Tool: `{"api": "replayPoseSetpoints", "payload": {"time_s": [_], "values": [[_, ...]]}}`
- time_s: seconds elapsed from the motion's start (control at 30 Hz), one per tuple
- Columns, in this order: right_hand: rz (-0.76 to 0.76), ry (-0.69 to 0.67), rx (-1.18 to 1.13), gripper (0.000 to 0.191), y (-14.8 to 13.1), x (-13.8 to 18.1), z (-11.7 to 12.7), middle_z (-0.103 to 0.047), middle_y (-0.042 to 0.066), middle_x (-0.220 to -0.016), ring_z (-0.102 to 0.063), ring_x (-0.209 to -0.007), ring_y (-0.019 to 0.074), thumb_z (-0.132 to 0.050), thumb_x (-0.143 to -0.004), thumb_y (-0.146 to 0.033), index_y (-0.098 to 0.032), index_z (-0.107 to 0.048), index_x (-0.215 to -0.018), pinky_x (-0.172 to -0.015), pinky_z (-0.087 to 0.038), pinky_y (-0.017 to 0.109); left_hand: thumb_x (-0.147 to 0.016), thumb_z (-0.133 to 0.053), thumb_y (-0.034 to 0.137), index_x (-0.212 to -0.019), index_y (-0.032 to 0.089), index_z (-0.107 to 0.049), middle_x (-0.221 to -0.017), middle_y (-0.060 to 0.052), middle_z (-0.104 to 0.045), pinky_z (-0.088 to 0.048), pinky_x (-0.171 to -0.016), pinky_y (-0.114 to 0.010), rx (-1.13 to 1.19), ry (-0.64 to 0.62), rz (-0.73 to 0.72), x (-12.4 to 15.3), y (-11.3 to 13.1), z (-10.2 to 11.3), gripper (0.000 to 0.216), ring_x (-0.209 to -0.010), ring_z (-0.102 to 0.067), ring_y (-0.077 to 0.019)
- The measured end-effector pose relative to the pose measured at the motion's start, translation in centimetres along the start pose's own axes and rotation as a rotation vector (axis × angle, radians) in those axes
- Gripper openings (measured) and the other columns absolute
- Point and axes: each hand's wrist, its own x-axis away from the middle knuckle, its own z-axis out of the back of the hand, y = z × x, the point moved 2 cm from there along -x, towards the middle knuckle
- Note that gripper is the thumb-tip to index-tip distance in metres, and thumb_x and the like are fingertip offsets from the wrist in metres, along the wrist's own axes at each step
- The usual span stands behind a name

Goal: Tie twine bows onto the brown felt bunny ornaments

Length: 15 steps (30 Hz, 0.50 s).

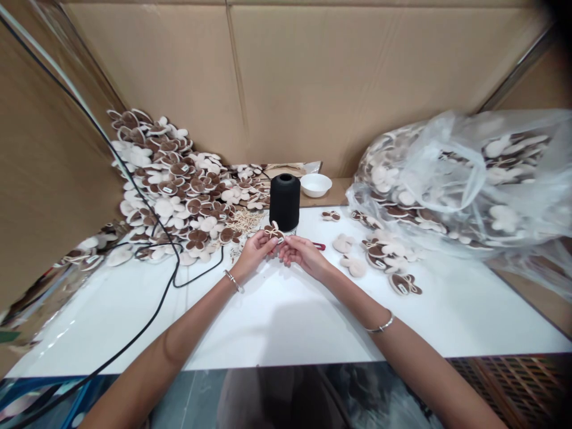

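Above the middle of the white table, my left hand pinches a small brown bunny-shaped fabric patch with a cream bow on its front. My right hand has its fingers curled, thumb and forefinger closed at the patch's right edge. Just behind the patch stands a black thread cone. A slim red object pokes out beyond my right hand, mostly hidden by it. Left of my left hand lies a heap of short cream bows.
A tall pile of brown and cream patches fills the back left. Finished-looking bow patches lie loose at right, before a clear plastic bag full of patches. A white bowl sits behind. A black cable crosses the left side.
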Motion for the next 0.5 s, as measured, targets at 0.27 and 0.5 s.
{"api": "replayPoseSetpoints", "payload": {"time_s": [0.27, 0.5], "values": [[-0.004, 0.003, -0.01, 0.033, 0.01, 0.03, -0.02, -0.069, 0.005, -0.069, -0.06, -0.056, 0.0108, -0.072, -0.079, -0.045, -0.012, -0.066, -0.079, -0.05, -0.046, 0.021, -0.08, -0.072, 0.041, -0.081, 0.016, -0.053, -0.067, 0.002, -0.058, -0.041, -0.057, -0.022, -0.012, -0.01, 0.006, 0.06, -0.02, 0.01, 0.031, -0.06, -0.054, -0.0094], [0.001, -0.002, -0.015, 0.034, 0.22, -0.12, 0.16, -0.069, 0.006, -0.069, -0.061, -0.056, 0.0109, -0.072, -0.079, -0.045, -0.011, -0.067, -0.081, -0.05, -0.047, 0.021, -0.08, -0.072, 0.041, -0.079, 0.016, -0.052, -0.067, 0.002, -0.058, -0.041, -0.056, -0.021, -0.015, -0.006, 0.004, 0.03, -0.2, 0.07, 0.032, -0.06, -0.054, -0.0094]]}}
